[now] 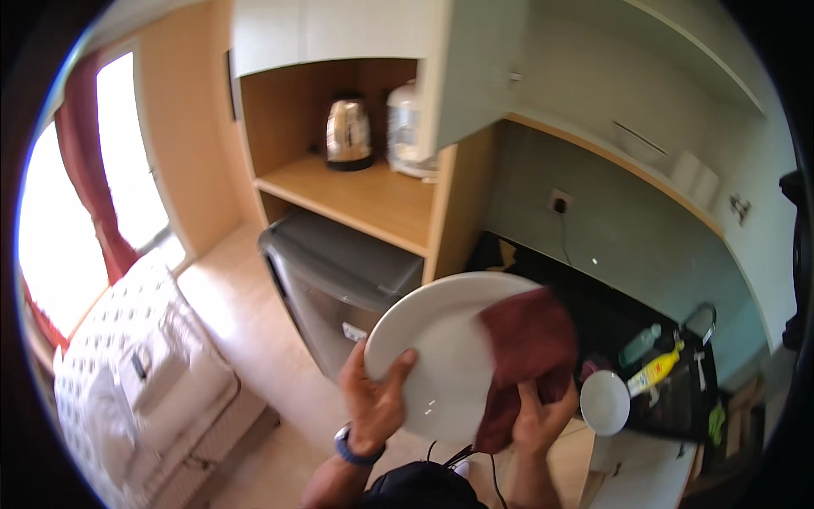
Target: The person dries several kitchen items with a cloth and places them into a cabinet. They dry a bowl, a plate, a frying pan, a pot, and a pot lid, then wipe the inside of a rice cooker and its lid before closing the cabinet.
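A large white plate (439,356) is held up before me, tilted so its face is towards me. My left hand (378,388) grips its left rim, the thumb lying on the face. A dark red cloth (528,337) covers the plate's right side. My right hand (544,413) holds this cloth against the plate at the lower right rim; the cloth hides some of the fingers. To the right of that hand, a white bowl (605,403) sits at the black counter's front edge.
On the counter (668,401) are a yellow bottle (655,372) and a clear green bottle (640,345) near the faucet (703,318). An open cabinet door (477,70) juts out overhead. A kettle (348,133) stands on a wooden shelf (356,197) above a small refrigerator (343,261). A bed (159,382) is at left.
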### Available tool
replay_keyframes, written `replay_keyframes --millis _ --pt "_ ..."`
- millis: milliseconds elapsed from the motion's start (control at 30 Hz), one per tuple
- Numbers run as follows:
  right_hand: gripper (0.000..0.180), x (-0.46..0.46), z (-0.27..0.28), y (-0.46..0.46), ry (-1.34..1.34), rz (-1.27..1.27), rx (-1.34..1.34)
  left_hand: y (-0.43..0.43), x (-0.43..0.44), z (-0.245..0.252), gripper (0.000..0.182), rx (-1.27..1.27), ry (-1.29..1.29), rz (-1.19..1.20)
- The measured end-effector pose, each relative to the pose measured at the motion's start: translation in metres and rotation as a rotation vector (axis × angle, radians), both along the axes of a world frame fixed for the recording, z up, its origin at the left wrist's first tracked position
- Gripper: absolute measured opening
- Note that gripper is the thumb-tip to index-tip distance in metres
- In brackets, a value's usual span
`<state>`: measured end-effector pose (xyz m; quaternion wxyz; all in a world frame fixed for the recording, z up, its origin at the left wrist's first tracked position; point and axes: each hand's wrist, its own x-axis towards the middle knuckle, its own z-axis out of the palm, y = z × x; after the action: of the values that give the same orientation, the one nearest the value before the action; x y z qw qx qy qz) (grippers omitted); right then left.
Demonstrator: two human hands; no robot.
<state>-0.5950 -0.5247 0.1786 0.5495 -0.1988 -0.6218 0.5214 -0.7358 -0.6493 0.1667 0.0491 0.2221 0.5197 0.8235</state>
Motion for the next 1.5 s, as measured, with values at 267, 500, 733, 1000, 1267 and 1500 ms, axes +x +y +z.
replay_keyframes --millis 267,500,733,1000,1267,1500 --pt "0.055 -0.031 -0.012 -0.020 0.193 -0.080 -0.158 0.014 0.019 0.024 0.039 0.033 -0.164 -0.243" --pt "0.033 -0.002 -0.007 0.060 0.010 0.045 0.061 -0.007 -0.016 0.001 0.029 -0.001 -0.158 -0.295" --pt "0.052 -0.063 -0.020 -0.044 0.200 -0.052 -0.470 0.040 0.037 0.000 0.037 0.152 -0.282 0.172" --pt "0.047 0.001 -0.053 0.031 -0.256 0.178 -0.067 -0.016 0.001 -0.013 0.050 0.021 -0.328 -0.251" --pt "0.058 -0.083 -0.023 0.021 -0.621 -0.459 0.794 0.021 0.036 -0.034 0.050 -0.159 0.029 -0.057" --pt "0.057 -0.011 -0.033 -0.018 -0.649 0.660 0.846 -0.006 0.015 -0.025 0.055 0.060 -0.230 -0.089"
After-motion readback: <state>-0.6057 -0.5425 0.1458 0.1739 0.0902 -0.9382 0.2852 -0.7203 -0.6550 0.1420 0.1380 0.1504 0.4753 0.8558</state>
